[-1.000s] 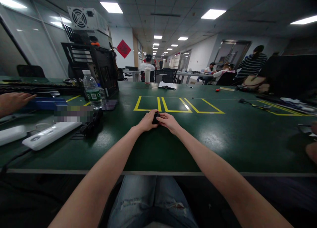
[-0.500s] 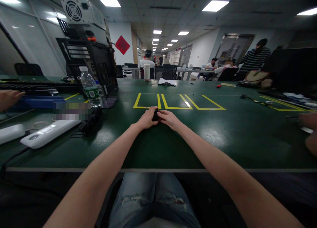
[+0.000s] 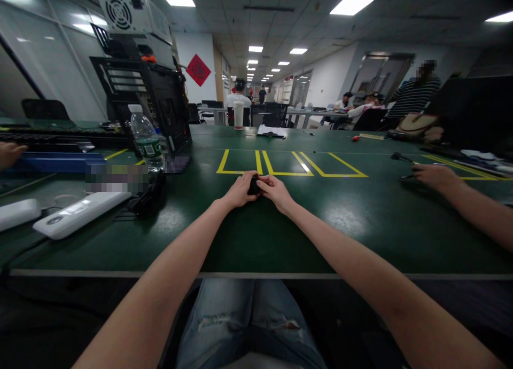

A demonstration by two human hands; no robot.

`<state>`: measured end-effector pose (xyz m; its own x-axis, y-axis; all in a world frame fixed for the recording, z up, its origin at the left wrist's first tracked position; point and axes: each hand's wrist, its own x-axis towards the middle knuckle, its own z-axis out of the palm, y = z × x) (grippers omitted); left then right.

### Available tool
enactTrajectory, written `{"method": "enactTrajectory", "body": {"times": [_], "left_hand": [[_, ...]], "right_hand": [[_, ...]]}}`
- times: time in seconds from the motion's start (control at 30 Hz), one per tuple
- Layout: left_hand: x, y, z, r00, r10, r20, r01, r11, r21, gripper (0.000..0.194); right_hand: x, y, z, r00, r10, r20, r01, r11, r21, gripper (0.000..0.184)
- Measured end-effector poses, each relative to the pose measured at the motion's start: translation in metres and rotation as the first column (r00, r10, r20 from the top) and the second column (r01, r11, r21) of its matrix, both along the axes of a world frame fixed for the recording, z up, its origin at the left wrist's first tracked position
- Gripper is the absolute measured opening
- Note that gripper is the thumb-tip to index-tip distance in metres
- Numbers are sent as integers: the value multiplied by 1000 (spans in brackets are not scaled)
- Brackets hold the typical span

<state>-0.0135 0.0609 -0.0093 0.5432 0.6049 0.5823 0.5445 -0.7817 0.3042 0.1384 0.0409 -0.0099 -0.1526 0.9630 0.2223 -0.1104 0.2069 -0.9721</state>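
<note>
Both my arms reach forward over the green table (image 3: 360, 225). My left hand (image 3: 239, 190) and my right hand (image 3: 276, 191) meet at the middle of the table, fingers curled round a small black object (image 3: 253, 185) held between them. Only a little of that object shows, and I cannot make out what it is. It sits just in front of the yellow taped rectangles (image 3: 288, 165).
A water bottle (image 3: 145, 139) and a black open computer frame (image 3: 154, 102) stand at the left, with white flat devices (image 3: 76, 214) nearer me. A co-worker's hand (image 3: 435, 175) reaches in from the right by a tool (image 3: 401, 158). Another person's hand (image 3: 10, 152) shows at far left.
A co-worker's arm has come in from the right towards the tool. The hand at far left has drawn back. My own hands have stayed on the small black object.
</note>
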Motion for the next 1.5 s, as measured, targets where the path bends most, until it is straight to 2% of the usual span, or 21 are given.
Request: {"method": "enactTrajectory", "body": {"times": [0.17, 0.3, 0.53, 0.63, 0.83, 1.1, 1.33, 1.5], "left_hand": [[0, -1, 0, 1000, 7, 5, -7, 1000, 2, 58], [0, -2, 0, 1000, 14, 3, -14, 1000, 0, 58], [0, -2, 0, 1000, 20, -10, -20, 1000, 2, 59], [0, -2, 0, 1000, 14, -14, -14, 1000, 9, 60], [0, -2, 2, 1000, 6, -29, -6, 1000, 2, 58], [-1, -1, 5, 999, 1, -37, -2, 1000, -23, 62], [1, -7, 10, 1000, 0, -23, -1, 999, -49, 60], [1, -7, 10, 1000, 5, -16, -6, 998, -59, 59]], "right_hand": [[1, 4, 3, 998, 58, 5, -57, 996, -63, 21], [5, 2, 3, 993, 114, 24, -113, 993, -45, 21], [4, -4, 1, 997, 66, 52, -68, 996, 50, 28], [1, -1, 0, 997, 38, 61, -40, 998, 44, 23], [-1, 7, -4, 996, 7, 89, -8, 1000, 12, 29], [-1, -2, 1, 996, 6, 91, -10, 999, 50, 25], [-2, 6, -1, 998, -9, 57, 10, 1000, -18, 25], [-1, 7, 1, 999, 39, 38, -36, 997, -62, 27]]}}
